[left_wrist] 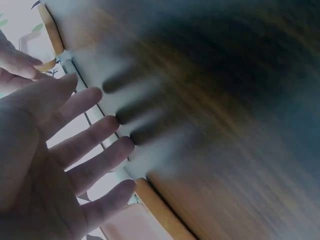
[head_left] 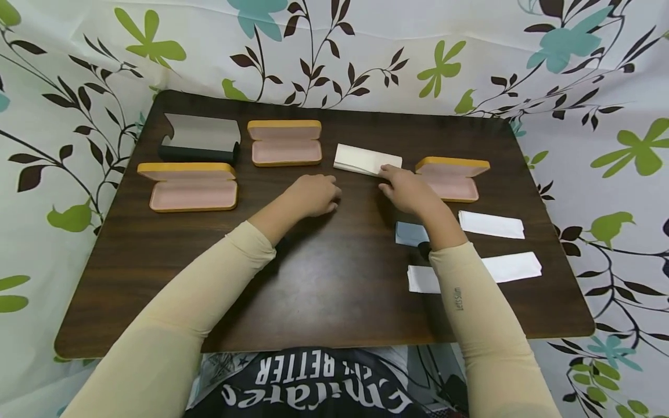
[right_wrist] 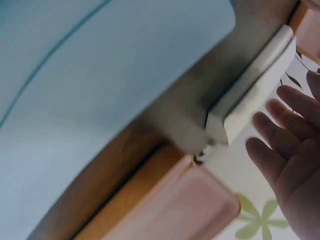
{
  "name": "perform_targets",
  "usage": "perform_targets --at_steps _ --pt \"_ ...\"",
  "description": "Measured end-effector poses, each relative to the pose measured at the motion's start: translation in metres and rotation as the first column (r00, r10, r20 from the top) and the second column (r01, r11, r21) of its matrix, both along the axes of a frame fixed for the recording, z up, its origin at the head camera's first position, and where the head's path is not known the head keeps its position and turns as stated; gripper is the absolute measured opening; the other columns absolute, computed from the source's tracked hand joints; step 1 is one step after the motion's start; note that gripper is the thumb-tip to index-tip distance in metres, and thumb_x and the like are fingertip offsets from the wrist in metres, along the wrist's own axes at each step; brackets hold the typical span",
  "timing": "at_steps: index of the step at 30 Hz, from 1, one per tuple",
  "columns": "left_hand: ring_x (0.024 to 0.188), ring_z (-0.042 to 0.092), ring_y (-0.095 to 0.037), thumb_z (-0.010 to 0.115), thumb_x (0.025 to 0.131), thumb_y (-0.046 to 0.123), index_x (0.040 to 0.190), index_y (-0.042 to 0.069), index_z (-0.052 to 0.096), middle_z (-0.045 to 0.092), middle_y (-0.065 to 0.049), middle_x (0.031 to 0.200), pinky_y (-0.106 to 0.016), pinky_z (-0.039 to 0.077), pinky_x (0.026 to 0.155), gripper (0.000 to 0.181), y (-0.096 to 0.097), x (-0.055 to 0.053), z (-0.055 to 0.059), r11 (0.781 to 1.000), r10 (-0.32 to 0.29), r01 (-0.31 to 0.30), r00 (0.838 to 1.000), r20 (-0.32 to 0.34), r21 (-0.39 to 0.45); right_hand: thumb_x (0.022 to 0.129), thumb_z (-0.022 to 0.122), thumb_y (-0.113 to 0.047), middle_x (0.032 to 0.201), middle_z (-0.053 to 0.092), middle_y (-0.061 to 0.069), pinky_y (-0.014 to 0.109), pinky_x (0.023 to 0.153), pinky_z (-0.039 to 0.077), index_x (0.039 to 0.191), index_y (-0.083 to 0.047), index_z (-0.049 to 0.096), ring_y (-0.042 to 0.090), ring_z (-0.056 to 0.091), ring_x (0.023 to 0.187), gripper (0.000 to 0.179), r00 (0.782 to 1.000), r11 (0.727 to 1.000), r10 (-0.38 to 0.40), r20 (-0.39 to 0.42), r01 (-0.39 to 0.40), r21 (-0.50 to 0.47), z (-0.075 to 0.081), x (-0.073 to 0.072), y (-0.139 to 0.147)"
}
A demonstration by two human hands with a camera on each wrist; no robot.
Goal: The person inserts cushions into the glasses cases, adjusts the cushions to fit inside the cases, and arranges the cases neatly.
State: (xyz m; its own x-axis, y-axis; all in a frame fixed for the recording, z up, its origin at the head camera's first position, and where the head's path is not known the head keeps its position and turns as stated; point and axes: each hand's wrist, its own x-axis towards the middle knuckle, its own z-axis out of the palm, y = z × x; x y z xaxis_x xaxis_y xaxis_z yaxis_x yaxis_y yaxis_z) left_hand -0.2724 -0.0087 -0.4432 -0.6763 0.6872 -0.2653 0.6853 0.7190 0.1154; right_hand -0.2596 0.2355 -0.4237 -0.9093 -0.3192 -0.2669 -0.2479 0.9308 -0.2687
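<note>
A cream, flat, folded case [head_left: 366,158] lies at the back middle of the table. At its right end are the fingertips of my right hand [head_left: 409,190], whose fingers are extended in the right wrist view. My left hand [head_left: 313,195] rests low over the table, just front-left of that case, its fingers spread and holding nothing in the left wrist view. Right of my right hand stands an open eyeglass case [head_left: 452,184] with a yellow shell and pink lining. Beneath my right forearm lies a small blue-grey pouch [head_left: 410,233], which looms large in the right wrist view [right_wrist: 100,75].
Two more open yellow-and-pink eyeglass cases stand on the left, one nearer [head_left: 193,194] and one farther back [head_left: 286,152]. Behind the nearer one sits an opened dark green case [head_left: 204,138] with pale lining. White folded strips [head_left: 491,224] lie on the right, one [head_left: 512,267] partly under my forearm.
</note>
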Motion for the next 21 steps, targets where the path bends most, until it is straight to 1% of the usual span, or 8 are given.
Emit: perform_targets --at_steps 2,4,5,8,10,15,18,21 --pt "0.131 0.053 -0.035 0.061 0.103 0.033 0.141 0.018 0.061 0.046 -0.015 0.151 -0.052 0.053 0.096 0.041 -0.002 0.001 0.001 1.000 0.011 -0.011 1.000 0.007 -0.020 0.107 0.051 -0.016 0.143 0.055 0.021 0.055 0.108 0.041 0.140 0.003 0.055 0.038 0.054 0.129 0.039 1.000 0.999 -0.005 -0.006 0.005 -0.032 0.003 0.006 0.009" --pt "0.133 0.051 -0.036 0.061 0.103 0.034 0.144 0.018 0.058 0.043 -0.015 0.153 -0.052 0.053 0.096 0.044 -0.003 0.004 0.004 0.999 0.025 -0.025 1.000 0.017 -0.039 0.106 0.054 -0.012 0.127 0.063 0.023 0.053 0.100 0.047 0.129 0.005 0.061 0.037 0.060 0.115 0.030 1.000 0.998 0.000 -0.012 -0.001 -0.059 0.004 0.012 0.022" --pt "0.134 0.050 -0.036 0.061 0.103 0.035 0.145 0.018 0.057 0.042 -0.015 0.155 -0.052 0.053 0.097 0.045 -0.003 0.005 0.006 0.998 0.030 -0.029 0.999 0.016 -0.047 0.105 0.055 -0.010 0.120 0.066 0.023 0.053 0.095 0.049 0.124 0.006 0.063 0.036 0.062 0.108 0.027 1.000 0.997 -0.007 -0.007 0.006 -0.072 0.005 0.017 0.030" --pt "0.130 0.054 -0.035 0.060 0.103 0.036 0.145 0.017 0.056 0.046 -0.014 0.151 -0.051 0.053 0.097 0.046 0.001 0.007 0.009 0.997 0.027 -0.027 1.000 0.003 -0.076 0.103 0.057 -0.006 0.113 0.066 0.024 0.054 0.089 0.050 0.117 0.008 0.063 0.037 0.063 0.102 0.021 0.999 0.996 -0.029 0.021 0.031 -0.083 0.006 0.033 0.057" --pt "0.125 0.058 -0.034 0.060 0.104 0.037 0.145 0.016 0.056 0.050 -0.013 0.147 -0.050 0.053 0.096 0.047 0.007 0.007 0.012 0.996 0.017 -0.017 1.000 -0.006 -0.091 0.101 0.059 -0.003 0.110 0.065 0.026 0.054 0.085 0.051 0.116 0.010 0.062 0.038 0.063 0.097 0.020 0.996 0.993 -0.070 0.056 0.075 -0.087 0.007 0.045 0.074" --pt "0.122 0.062 -0.028 0.059 0.104 0.037 0.145 0.016 0.057 0.060 -0.008 0.140 -0.048 0.056 0.092 0.046 0.032 0.008 0.012 0.997 -0.023 0.022 1.000 -0.013 -0.077 0.098 0.064 -0.003 0.109 0.062 0.026 0.055 0.083 0.050 0.122 0.009 0.060 0.038 0.061 0.096 0.027 0.970 0.977 -0.213 0.117 0.214 0.007 0.003 0.070 0.105" --pt "0.120 0.063 -0.024 0.059 0.103 0.038 0.141 0.016 0.060 0.064 -0.005 0.135 -0.047 0.057 0.089 0.044 0.054 0.012 0.008 0.999 -0.027 0.026 1.000 -0.002 -0.026 0.097 0.068 -0.006 0.115 0.060 0.028 0.058 0.087 0.048 0.125 0.008 0.058 0.042 0.058 0.104 0.033 0.956 0.964 -0.264 0.127 0.257 0.074 -0.002 0.079 0.114" --pt "0.110 0.066 -0.022 0.061 0.102 0.040 0.134 0.016 0.064 0.068 -0.003 0.123 -0.045 0.058 0.083 0.040 0.080 0.020 0.001 0.998 -0.034 0.034 0.999 0.007 0.048 0.095 0.071 -0.008 0.120 0.055 0.032 0.059 0.089 0.048 0.125 0.009 0.056 0.045 0.057 0.107 0.038 0.951 0.956 -0.283 0.125 0.270 0.115 -0.006 0.085 0.119"
